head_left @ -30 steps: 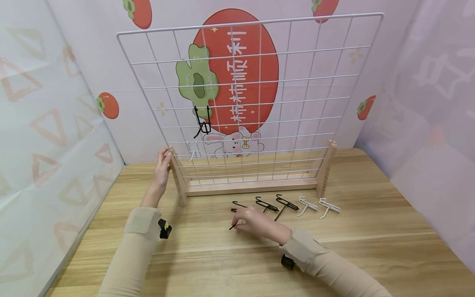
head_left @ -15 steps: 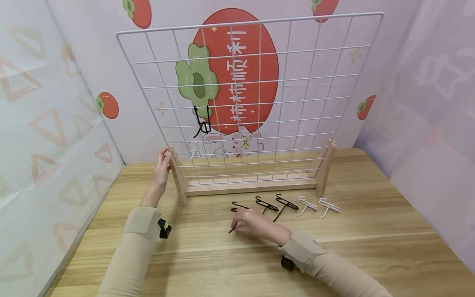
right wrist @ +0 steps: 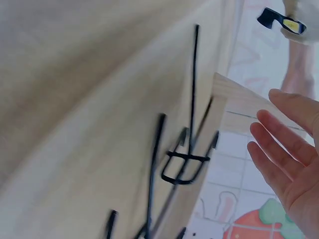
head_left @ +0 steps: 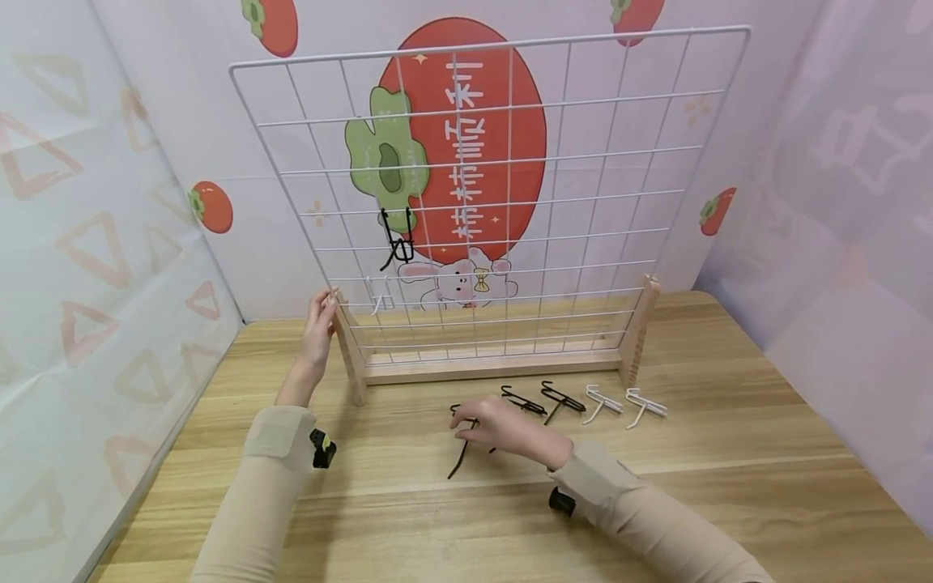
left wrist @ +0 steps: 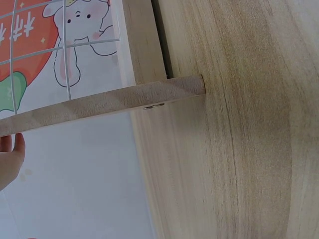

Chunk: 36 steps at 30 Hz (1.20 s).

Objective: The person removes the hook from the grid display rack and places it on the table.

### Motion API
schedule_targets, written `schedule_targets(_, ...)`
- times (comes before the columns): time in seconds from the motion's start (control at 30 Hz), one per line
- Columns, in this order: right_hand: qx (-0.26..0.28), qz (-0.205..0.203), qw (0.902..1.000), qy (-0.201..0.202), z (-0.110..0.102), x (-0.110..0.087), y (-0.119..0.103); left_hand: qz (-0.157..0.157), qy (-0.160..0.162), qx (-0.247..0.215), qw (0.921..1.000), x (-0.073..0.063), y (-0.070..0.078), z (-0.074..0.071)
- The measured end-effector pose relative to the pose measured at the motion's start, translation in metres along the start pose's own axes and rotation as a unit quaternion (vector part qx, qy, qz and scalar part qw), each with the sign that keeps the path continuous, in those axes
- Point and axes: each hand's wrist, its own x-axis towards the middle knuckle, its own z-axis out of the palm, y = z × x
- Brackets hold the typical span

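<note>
A white wire grid rack [head_left: 510, 159] with wooden legs stands across the table. My left hand [head_left: 317, 328] grips the top of its left wooden upright [head_left: 350, 356]; in the left wrist view the fingers [left wrist: 19, 145] meet the upright's edge. My right hand [head_left: 503, 429] hovers close over the leftmost black wire hook [head_left: 461, 460]. The right wrist view shows that hand's fingers [right wrist: 279, 149] extended and apart from the black hook [right wrist: 187, 167]. On the grid's left part hang a black hook [head_left: 399, 243] and, lower, a white hook [head_left: 382, 300].
Right of my right hand lie two more black hooks [head_left: 563, 398] and two white hooks [head_left: 603, 403] in a row before the rack's wooden base [head_left: 496, 371]. A printed curtain [head_left: 583, 194] hangs behind the rack, with further sheets along both sides.
My right hand's fingers have loosened from the leftmost black hook, whose long prong now reaches further toward the near side. The hand has lifted slightly. The left hand stays put.
</note>
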Motion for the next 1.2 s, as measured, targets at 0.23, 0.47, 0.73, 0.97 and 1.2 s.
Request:
schedule_targets(0.23, -0.004, -0.019, 0.9996, 0.023, -0.014, 0.009, -0.001, -0.004, -0.001, 0.004, 1.0000, 0.000, 0.000, 0.000)
schedule_targets(0.47, -0.003, -0.032, 0.9985, 0.045, -0.025, 0.018, -0.001, -0.006, -0.002, -0.003, 1.0000, -0.002, 0.004, 0.001)
schedule_targets(0.73, -0.042, -0.040, 0.9959, 0.070, -0.040, 0.029, -0.007, -0.006, 0.000, -0.008, 0.9999, 0.000, 0.001, 0.000)
schedule_targets(0.97, -0.005, -0.038, 0.9964, 0.076, -0.055, 0.039, -0.012, -0.004, -0.003, -0.009, 1.0000, 0.000, 0.000, 0.000)
schedule_targets(1.2, -0.024, -0.054, 0.9936, 0.097, -0.068, 0.049, -0.015, -0.003, -0.002, -0.008, 1.0000, 0.000, 0.000, 0.000)
